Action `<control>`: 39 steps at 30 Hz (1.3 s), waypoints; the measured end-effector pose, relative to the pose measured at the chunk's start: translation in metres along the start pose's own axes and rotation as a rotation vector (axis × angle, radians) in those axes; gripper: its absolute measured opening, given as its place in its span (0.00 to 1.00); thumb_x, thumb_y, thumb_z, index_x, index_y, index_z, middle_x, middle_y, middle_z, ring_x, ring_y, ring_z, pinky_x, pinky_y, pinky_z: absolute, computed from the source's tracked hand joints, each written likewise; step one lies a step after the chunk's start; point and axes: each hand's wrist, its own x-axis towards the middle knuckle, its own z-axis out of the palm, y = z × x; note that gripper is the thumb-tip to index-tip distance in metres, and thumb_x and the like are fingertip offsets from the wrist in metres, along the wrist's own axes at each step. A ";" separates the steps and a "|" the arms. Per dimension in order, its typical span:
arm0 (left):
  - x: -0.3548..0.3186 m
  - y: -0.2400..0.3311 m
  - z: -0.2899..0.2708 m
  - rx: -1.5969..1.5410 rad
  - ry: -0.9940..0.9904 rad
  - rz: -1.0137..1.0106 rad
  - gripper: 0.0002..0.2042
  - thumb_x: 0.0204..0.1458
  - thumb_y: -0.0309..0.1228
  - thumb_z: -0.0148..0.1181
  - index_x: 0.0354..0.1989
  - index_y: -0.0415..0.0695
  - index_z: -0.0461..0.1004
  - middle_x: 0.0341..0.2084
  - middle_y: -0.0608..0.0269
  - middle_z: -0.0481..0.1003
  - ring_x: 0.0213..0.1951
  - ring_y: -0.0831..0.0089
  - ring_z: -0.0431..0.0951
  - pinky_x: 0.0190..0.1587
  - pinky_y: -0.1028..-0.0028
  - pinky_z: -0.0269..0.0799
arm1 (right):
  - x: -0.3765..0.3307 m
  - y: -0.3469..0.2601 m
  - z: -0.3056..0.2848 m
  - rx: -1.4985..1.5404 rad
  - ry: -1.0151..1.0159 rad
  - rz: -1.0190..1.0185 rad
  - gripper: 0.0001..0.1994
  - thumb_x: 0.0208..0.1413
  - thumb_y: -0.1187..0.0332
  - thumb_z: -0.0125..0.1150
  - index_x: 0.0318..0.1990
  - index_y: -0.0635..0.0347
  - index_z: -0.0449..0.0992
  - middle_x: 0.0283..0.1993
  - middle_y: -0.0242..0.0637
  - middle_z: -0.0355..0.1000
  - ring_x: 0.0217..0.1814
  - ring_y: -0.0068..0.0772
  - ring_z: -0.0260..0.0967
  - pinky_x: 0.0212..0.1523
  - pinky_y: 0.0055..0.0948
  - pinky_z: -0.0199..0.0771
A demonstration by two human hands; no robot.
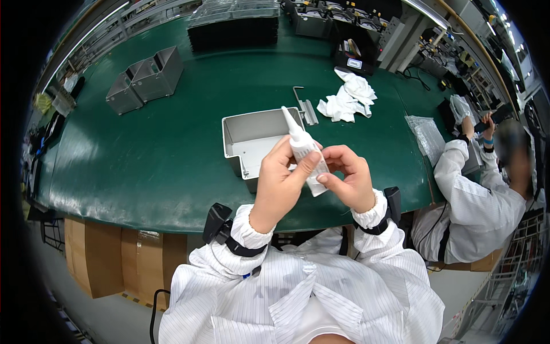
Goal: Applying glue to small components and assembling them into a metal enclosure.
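A white squeeze tube [305, 150] with a long pointed nozzle tilts up and to the left between my hands. My left hand [282, 175] is closed around its body, thumb across the front. From the other side, my right hand [350, 178] has curled fingers and a thumb tip against the tube's lower edge. Behind and below the tube stands a grey open box [252, 137] with a pale floor, partly covered by my left hand. Just past the box's right side lie a grey metal piece [309, 112] and a thin hex key [297, 92].
Crumpled white cloths [349, 97] lie beyond my right hand on the green table [143, 166]. Two joined grey boxes [146, 80] stand at the far left, black trays [232, 31] at the back. At right, a co-worker [478, 195] sits by a clear plastic bag [425, 136].
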 end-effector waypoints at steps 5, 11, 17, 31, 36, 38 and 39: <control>0.009 0.021 0.000 -0.185 -0.100 -0.092 0.13 0.60 0.37 0.44 0.41 0.38 0.64 0.22 0.59 0.71 0.25 0.74 0.74 0.31 0.77 0.70 | 0.033 0.007 -0.081 -0.114 0.072 0.119 0.10 0.57 0.69 0.54 0.40 0.67 0.72 0.35 0.36 0.75 0.32 0.20 0.68 0.34 0.18 0.68; 0.003 -0.001 0.042 -0.433 -0.365 -0.478 0.13 0.61 0.38 0.44 0.43 0.39 0.63 0.23 0.61 0.70 0.22 0.76 0.72 0.26 0.78 0.69 | 0.070 0.101 -0.164 -0.396 0.363 0.318 0.09 0.54 0.68 0.56 0.36 0.66 0.76 0.30 0.30 0.74 0.30 0.17 0.66 0.32 0.18 0.64; 0.025 -0.093 0.113 -0.380 -0.024 -0.483 0.12 0.62 0.37 0.40 0.44 0.41 0.62 0.29 0.65 0.69 0.31 0.80 0.68 0.36 0.79 0.66 | 0.055 0.089 -0.135 0.196 -0.088 0.589 0.25 0.60 0.48 0.43 0.38 0.64 0.75 0.34 0.29 0.71 0.33 0.18 0.63 0.32 0.19 0.64; 0.076 -0.171 0.145 0.141 0.079 -0.476 0.17 0.49 0.26 0.45 0.47 0.31 0.59 0.44 0.50 0.61 0.45 0.61 0.62 0.49 0.70 0.60 | 0.041 0.107 -0.136 0.296 0.071 0.678 0.16 0.56 0.65 0.57 0.47 0.64 0.67 0.36 0.30 0.70 0.32 0.16 0.67 0.30 0.18 0.69; 0.089 -0.159 0.138 0.519 0.452 -0.279 0.29 0.44 0.21 0.48 0.58 0.30 0.48 0.52 0.37 0.50 0.51 0.43 0.53 0.55 0.56 0.51 | 0.044 0.105 -0.147 0.158 0.155 0.647 0.15 0.56 0.65 0.56 0.45 0.66 0.70 0.29 0.36 0.73 0.25 0.21 0.71 0.26 0.19 0.72; 0.093 -0.177 0.129 0.530 0.515 -0.268 0.31 0.43 0.19 0.47 0.59 0.30 0.45 0.53 0.35 0.50 0.53 0.43 0.53 0.56 0.55 0.51 | 0.044 0.101 -0.146 0.124 0.128 0.683 0.14 0.56 0.65 0.56 0.43 0.68 0.72 0.28 0.38 0.74 0.24 0.24 0.72 0.26 0.20 0.72; 0.095 -0.180 0.127 0.536 0.572 -0.255 0.33 0.43 0.18 0.46 0.60 0.30 0.42 0.53 0.32 0.50 0.55 0.42 0.52 0.56 0.54 0.50 | 0.043 0.101 -0.147 0.082 0.057 0.764 0.15 0.57 0.64 0.55 0.44 0.69 0.71 0.29 0.37 0.74 0.24 0.23 0.72 0.26 0.18 0.72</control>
